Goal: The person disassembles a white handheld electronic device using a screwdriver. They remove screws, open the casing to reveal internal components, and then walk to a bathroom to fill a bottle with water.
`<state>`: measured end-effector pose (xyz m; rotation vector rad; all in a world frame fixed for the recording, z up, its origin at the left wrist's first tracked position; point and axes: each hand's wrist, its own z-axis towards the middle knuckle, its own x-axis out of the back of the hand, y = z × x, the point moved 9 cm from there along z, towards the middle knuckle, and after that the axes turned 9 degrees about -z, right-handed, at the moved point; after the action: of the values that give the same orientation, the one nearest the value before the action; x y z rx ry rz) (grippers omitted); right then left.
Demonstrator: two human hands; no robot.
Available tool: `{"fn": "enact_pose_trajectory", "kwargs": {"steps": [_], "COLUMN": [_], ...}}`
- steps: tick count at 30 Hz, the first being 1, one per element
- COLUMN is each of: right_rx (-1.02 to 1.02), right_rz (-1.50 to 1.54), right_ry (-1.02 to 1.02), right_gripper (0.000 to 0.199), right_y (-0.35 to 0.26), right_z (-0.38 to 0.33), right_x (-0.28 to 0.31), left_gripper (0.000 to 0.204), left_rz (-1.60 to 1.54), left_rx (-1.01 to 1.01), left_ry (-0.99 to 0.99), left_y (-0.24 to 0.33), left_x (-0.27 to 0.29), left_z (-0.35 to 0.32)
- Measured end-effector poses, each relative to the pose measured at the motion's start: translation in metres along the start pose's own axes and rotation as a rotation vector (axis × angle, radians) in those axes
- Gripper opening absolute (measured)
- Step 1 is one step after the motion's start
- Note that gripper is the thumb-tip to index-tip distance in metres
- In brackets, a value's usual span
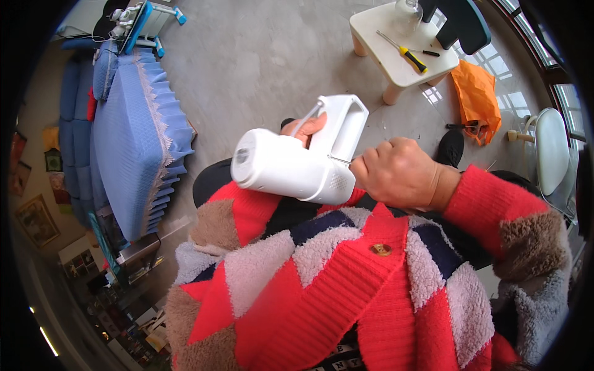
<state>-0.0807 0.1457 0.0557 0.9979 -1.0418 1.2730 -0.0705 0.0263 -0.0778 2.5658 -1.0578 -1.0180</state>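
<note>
"Where's the white plastic cylindrical appliance w/ loop handle (288,166)?"

"In L hand (317,126), gripped far side. Long axis approx L–R; R fist (399,173) curled by rt end, contents unclear."

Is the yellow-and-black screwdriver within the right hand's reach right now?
Probably, with a stretch: nothing covers the screwdriver, but the right hand seems closed on a thin rod at the white appliance, so likely needs freeing.

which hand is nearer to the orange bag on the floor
Right. The right hand, closed beside the white appliance, is left of the orange bag and nearer the person's body. The left hand, holding the appliance, is farther left of the bag.
</note>
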Motion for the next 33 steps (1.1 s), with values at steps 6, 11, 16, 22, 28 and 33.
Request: {"fn": "enact_pose_trajectory", "kwargs": {"steps": [6,11,16,22,28,33], "right_rx": [-0.447,-0.812,-0.86,-0.918,-0.907,-0.974], "right_rz": [0.283,1.082,1.383,1.366,1.346,1.438], "right_ry": [0.133,0.262,0.22,0.039,-0.003,0.018], "right_gripper": [0.013,0.01,0.01,0.007,0.007,0.011], "right_y": [0.032,0.052,0.035,0.043,0.056,0.06], "right_z": [-0.009,-0.042,-0.044,-0.059,-0.064,-0.073], "right_x": [0.043,0.02,-0.041,-0.079,-0.095,-0.117], "left_gripper": [0.042,0.047,0.044,0.043,0.045,0.044], "left_rz": [-0.004,-0.121,-0.155,-0.198,-0.204,-0.149], "left_rx": [-0.468,-0.428,-0.374,-0.309,-0.289,-0.268], "left_ry": [-0.217,-0.478,-0.429,-0.263,-0.145,-0.124], "left_y": [0.063,0.056,0.038,0.024,0.018,0.02], "left_x": [-0.017,-0.016,0.014,0.04,0.047,0.048], "left_z": [-0.026,-0.031,-0.011,0.017,0.032,0.042]}}
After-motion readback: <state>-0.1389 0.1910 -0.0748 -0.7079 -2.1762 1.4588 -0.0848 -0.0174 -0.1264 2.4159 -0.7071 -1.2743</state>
